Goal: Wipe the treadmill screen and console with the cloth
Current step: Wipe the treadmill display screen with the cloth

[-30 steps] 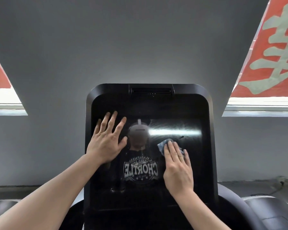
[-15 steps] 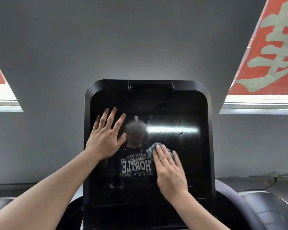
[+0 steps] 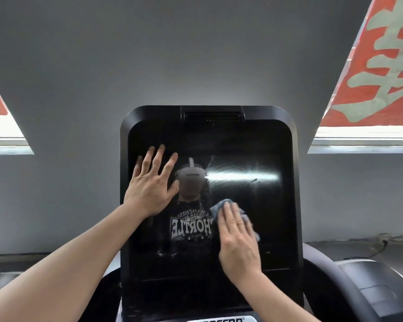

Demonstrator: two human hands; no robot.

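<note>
A plain grey wall (image 3: pixel 196 54) fills the background, with a red banner (image 3: pixel 382 73) bearing pale characters high on the right and a bright window strip (image 3: pixel 363 138) beneath it. Front and centre stands the treadmill console (image 3: pixel 297 205), its black frame rounded at the top corners, a slotted vent (image 3: pixel 212 116) set in its upper edge. Inside the frame sits the dark, glossy screen (image 3: pixel 254 159) (a streak of light glares across its upper right, smears showing around it). The left hand (image 3: pixel 150 190) lies flat on the screen's left side, fingers straight and fanned wide, holding nothing. The right hand (image 3: pixel 239 238) presses down lower and right of centre, fingers straight and close together. Under those fingers is the cloth (image 3: pixel 216 206), blue-grey and bunched, flat against the glass, peeking out beyond the fingertips and at the hand's right edge.
</note>
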